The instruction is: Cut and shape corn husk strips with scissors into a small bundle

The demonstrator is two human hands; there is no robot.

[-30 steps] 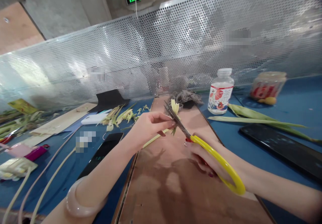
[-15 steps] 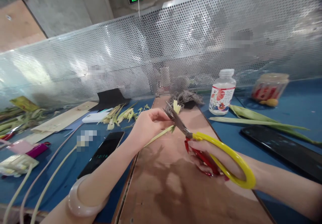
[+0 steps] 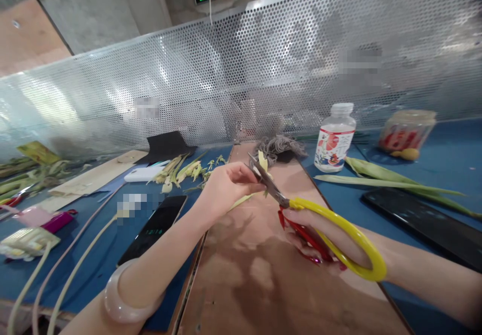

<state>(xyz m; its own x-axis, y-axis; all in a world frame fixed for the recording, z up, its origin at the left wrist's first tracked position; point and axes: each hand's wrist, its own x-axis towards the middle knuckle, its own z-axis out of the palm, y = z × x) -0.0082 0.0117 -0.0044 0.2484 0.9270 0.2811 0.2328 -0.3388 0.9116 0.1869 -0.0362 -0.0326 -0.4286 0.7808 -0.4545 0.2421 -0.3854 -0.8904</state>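
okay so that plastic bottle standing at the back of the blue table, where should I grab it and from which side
Take the bottle around its labelled middle, probably coming from the front left, over the wooden board. It stands upright with straight sides, so a hand can wrap it there. The long green leaves lie close to its right and a jar sits further right, so that side looks more crowded.

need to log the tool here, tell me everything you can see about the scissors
The scissors have a large yellow loop handle, a red handle below it, and dull grey metal blades. The right hand grips the handles, fingers through them. The blades point up and away, above the brown board, and close around a pale green leaf strip that the left hand pinches beside them.
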